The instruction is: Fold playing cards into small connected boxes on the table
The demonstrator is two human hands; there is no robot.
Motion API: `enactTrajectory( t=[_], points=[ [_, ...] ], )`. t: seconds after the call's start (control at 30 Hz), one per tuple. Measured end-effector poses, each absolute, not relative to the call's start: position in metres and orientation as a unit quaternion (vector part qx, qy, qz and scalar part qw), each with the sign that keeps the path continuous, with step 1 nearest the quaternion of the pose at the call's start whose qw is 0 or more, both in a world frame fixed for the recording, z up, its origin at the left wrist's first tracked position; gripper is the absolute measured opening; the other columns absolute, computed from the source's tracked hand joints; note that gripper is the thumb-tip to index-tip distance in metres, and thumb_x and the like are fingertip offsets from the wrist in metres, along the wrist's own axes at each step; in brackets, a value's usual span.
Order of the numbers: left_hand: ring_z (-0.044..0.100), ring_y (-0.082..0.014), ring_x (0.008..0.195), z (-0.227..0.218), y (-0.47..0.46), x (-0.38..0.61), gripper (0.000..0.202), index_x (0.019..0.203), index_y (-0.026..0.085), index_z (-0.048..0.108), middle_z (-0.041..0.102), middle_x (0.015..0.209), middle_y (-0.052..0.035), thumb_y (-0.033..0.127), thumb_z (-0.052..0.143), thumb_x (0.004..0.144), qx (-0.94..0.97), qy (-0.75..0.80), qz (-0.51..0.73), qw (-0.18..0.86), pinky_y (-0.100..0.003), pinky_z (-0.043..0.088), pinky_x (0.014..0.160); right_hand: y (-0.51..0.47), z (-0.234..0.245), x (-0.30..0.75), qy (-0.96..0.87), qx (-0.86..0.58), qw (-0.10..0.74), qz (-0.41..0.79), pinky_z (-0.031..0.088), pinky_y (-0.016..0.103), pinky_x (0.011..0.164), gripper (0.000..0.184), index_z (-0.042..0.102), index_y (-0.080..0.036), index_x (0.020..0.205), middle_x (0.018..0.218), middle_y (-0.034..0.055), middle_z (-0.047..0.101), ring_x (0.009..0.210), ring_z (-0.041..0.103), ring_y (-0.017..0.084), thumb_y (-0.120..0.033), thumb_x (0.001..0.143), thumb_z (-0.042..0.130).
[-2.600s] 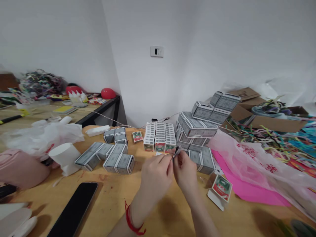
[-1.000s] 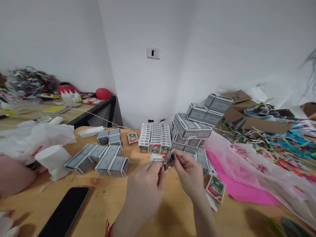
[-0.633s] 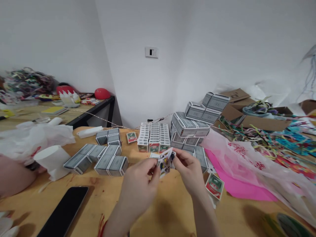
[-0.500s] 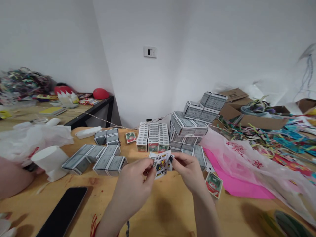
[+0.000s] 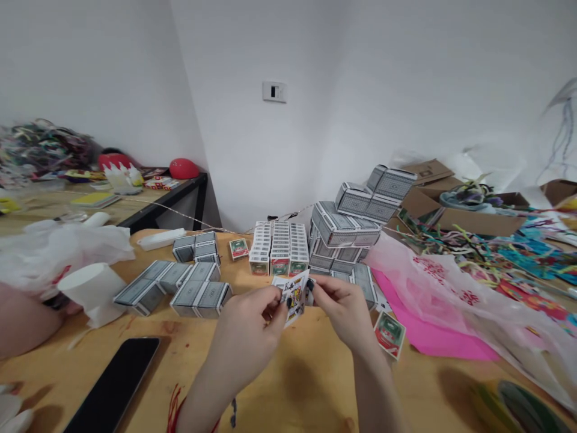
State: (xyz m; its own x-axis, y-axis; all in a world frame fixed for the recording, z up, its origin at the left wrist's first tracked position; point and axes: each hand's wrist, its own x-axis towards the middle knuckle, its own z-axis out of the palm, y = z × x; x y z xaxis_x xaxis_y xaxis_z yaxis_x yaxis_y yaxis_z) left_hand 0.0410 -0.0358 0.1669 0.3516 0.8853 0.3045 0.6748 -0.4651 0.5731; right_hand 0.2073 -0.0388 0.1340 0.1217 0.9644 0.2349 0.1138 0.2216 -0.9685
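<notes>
In the middle of the head view, a few playing cards (image 5: 295,299) are held up above the wooden table, a king facing me. My left hand (image 5: 252,322) is closed on their left side, thumb in front. From the right, my right hand (image 5: 340,304) pinches the cards' right edge between thumb and fingers. How many cards there are is hidden. Just behind stand three rows of small card boxes (image 5: 279,248). One green and red card box (image 5: 390,334) lies by my right wrist, and another (image 5: 238,248) lies left of the rows.
Grey patterned blocks of boxes (image 5: 202,297) stand at the left; more are stacked in a leaning pile (image 5: 347,225) at the right. A black phone (image 5: 115,382) lies front left, near a white paper roll (image 5: 91,293). Pink sheeting (image 5: 446,337) and plastic cover the right side.
Both hands stay in nearly the same place. The king card has tilted slightly, and its right edge has shifted a little to the left.
</notes>
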Motion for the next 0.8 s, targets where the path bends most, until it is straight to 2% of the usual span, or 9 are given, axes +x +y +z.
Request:
enactTrajectory(
  t=[0.1, 0.27, 0.3, 0.37, 0.43, 0.5, 0.63, 0.73, 0.8],
  points=[
    [0.05, -0.0094, 0.047, 0.167, -0.037, 0.042, 0.018, 0.057, 0.018, 0.049, 0.057, 0.053, 0.004, 0.016, 0.048, 0.075, 0.809, 0.484, 0.292, 0.159, -0.02, 0.031, 0.045, -0.04, 0.133, 0.203, -0.555, -0.519, 0.555, 0.339, 0.052, 0.025, 0.059, 0.024, 0.071, -0.017, 0.087, 0.072, 0.003, 0.07, 0.064, 0.064, 0.016, -0.031, 0.078, 0.053],
    [0.05, -0.0113, 0.048, 0.155, -0.045, 0.058, 0.02, 0.057, 0.018, 0.047, 0.056, 0.052, 0.0016, 0.013, 0.044, 0.076, 0.814, 0.476, 0.332, 0.022, -0.023, 0.031, 0.046, -0.043, 0.127, 0.184, -0.52, -0.637, 0.558, 0.112, 0.052, 0.027, 0.063, 0.023, 0.071, -0.018, 0.085, 0.073, 0.0055, 0.071, 0.064, 0.065, 0.018, -0.031, 0.077, 0.054],
    [0.051, -0.0122, 0.049, 0.154, -0.045, 0.059, 0.019, 0.057, 0.018, 0.048, 0.056, 0.052, 0.001, 0.013, 0.044, 0.075, 0.812, 0.475, 0.34, -0.005, -0.024, 0.032, 0.047, -0.042, 0.125, 0.183, -0.513, -0.643, 0.561, 0.097, 0.052, 0.027, 0.063, 0.023, 0.071, -0.018, 0.086, 0.074, 0.0061, 0.071, 0.065, 0.066, 0.019, -0.031, 0.077, 0.054],
    [0.051, -0.0122, 0.049, 0.153, -0.043, 0.058, 0.018, 0.059, 0.019, 0.049, 0.057, 0.054, 0.001, 0.014, 0.044, 0.075, 0.813, 0.473, 0.339, 0.004, -0.024, 0.032, 0.047, -0.04, 0.124, 0.185, -0.517, -0.616, 0.575, 0.152, 0.052, 0.026, 0.062, 0.025, 0.07, -0.018, 0.089, 0.077, 0.006, 0.072, 0.066, 0.066, 0.018, -0.032, 0.078, 0.053],
    [0.051, -0.0111, 0.048, 0.157, -0.04, 0.053, 0.018, 0.058, 0.019, 0.048, 0.058, 0.055, 0.002, 0.015, 0.045, 0.076, 0.817, 0.476, 0.321, 0.057, -0.022, 0.031, 0.045, -0.038, 0.124, 0.191, -0.523, -0.577, 0.581, 0.239, 0.053, 0.026, 0.062, 0.026, 0.069, -0.016, 0.09, 0.079, 0.0057, 0.072, 0.07, 0.066, 0.018, -0.032, 0.078, 0.053],
    [0.051, -0.0104, 0.048, 0.161, -0.038, 0.048, 0.019, 0.057, 0.019, 0.047, 0.058, 0.055, 0.0027, 0.015, 0.045, 0.076, 0.819, 0.479, 0.303, 0.091, -0.022, 0.03, 0.044, -0.037, 0.125, 0.198, -0.531, -0.564, 0.574, 0.266, 0.053, 0.026, 0.062, 0.024, 0.069, -0.016, 0.089, 0.081, 0.0058, 0.072, 0.07, 0.066, 0.018, -0.03, 0.077, 0.054],
    [0.05, -0.0108, 0.046, 0.164, -0.041, 0.045, 0.018, 0.057, 0.019, 0.046, 0.056, 0.054, 0.0024, 0.014, 0.045, 0.075, 0.83, 0.475, 0.284, 0.069, -0.022, 0.028, 0.044, -0.039, 0.127, 0.199, -0.557, -0.558, 0.556, 0.263, 0.052, 0.023, 0.056, 0.022, 0.07, -0.016, 0.084, 0.071, 0.004, 0.07, 0.061, 0.065, 0.016, -0.029, 0.076, 0.054],
    [0.049, -0.0117, 0.047, 0.159, -0.042, 0.049, 0.017, 0.059, 0.019, 0.047, 0.056, 0.054, 0.0019, 0.013, 0.044, 0.075, 0.836, 0.466, 0.287, 0.035, -0.024, 0.028, 0.045, -0.041, 0.126, 0.19, -0.528, -0.598, 0.57, 0.198, 0.053, 0.025, 0.061, 0.018, 0.069, -0.018, 0.079, 0.068, 0.003, 0.07, 0.062, 0.066, 0.016, -0.029, 0.075, 0.056],
    [0.05, -0.0124, 0.048, 0.157, -0.041, 0.051, 0.017, 0.06, 0.019, 0.048, 0.057, 0.054, 0.0015, 0.014, 0.044, 0.075, 0.828, 0.471, 0.304, 0.021, -0.024, 0.028, 0.046, -0.039, 0.125, 0.188, -0.506, -0.605, 0.589, 0.178, 0.053, 0.026, 0.064, 0.019, 0.068, -0.018, 0.081, 0.072, 0.0037, 0.07, 0.064, 0.066, 0.017, -0.031, 0.075, 0.056]
  ],
)
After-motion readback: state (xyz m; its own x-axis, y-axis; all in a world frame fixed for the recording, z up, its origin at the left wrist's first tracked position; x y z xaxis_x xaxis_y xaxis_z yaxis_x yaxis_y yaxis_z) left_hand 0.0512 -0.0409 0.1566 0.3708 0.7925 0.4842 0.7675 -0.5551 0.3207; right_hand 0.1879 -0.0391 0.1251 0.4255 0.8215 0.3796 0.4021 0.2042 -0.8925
